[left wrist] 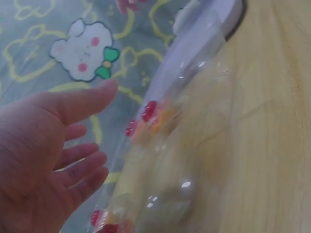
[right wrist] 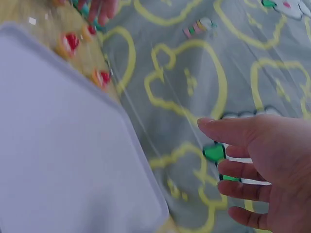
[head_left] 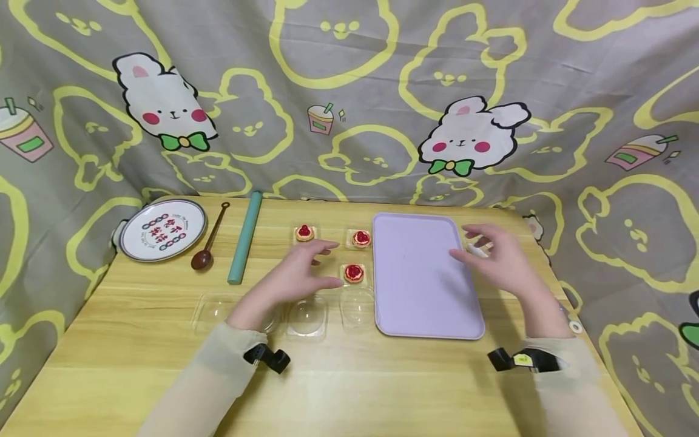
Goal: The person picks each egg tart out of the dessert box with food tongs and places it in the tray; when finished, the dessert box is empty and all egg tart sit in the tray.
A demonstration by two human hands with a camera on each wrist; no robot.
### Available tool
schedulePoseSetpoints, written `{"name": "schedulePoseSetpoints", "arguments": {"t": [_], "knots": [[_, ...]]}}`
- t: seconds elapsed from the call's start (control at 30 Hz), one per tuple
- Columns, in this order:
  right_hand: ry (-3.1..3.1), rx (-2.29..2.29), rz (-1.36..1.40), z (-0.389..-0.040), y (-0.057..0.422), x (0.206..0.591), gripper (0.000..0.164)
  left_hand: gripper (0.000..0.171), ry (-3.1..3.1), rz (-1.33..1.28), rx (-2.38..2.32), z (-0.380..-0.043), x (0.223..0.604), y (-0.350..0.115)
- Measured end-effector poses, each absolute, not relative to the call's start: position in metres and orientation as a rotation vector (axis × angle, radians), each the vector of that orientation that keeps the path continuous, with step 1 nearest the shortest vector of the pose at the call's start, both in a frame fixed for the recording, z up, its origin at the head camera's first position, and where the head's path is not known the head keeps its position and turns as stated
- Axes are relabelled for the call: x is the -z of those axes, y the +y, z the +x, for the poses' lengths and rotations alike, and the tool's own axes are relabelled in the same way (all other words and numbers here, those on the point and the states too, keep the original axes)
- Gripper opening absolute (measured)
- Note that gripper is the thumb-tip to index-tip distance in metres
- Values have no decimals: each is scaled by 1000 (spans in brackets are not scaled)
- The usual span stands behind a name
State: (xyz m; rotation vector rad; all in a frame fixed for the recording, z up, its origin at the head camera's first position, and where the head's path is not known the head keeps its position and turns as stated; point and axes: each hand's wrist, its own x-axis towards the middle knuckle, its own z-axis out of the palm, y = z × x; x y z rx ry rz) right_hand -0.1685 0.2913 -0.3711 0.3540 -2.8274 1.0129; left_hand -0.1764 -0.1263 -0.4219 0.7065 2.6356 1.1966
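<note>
Plate (head_left: pixel 162 230): we are seeing red characters printed across it, which we cannot surely read.
Left hand (head_left: pixel 300 273): its fingers are showing wide, near the tarts.
Three tarts (head_left: pixel 354 273): these are sitting left of the tray.
Surface (head_left: pixel 382 388): wood grain is stretching broadly between the sleeves.
Tray (head_left: pixel 426 273): its lilac rim is running just beside two tarts.
Right hand (head_left: pixel 499 258): wide fingers are hovering by the tray's right edge.
Curtain (head_left: pixel 628 224): cartoon cloth is enclosing the far edge.

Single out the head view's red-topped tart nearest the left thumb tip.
The frontmost tart, beside the purple tray; the other two visible there sit farther back.
</note>
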Motion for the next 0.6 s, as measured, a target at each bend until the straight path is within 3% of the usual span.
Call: {"name": "schedulePoseSetpoints", "arguments": {"t": [0.23,0.6], "knots": [[-2910,-944,207,-156,344,378,62,88,2639,653,-1102,-183,432,-111],[-3054,-858,127,-150,408,417,83,83,2630,620,-991,-188,436,-102]]}}
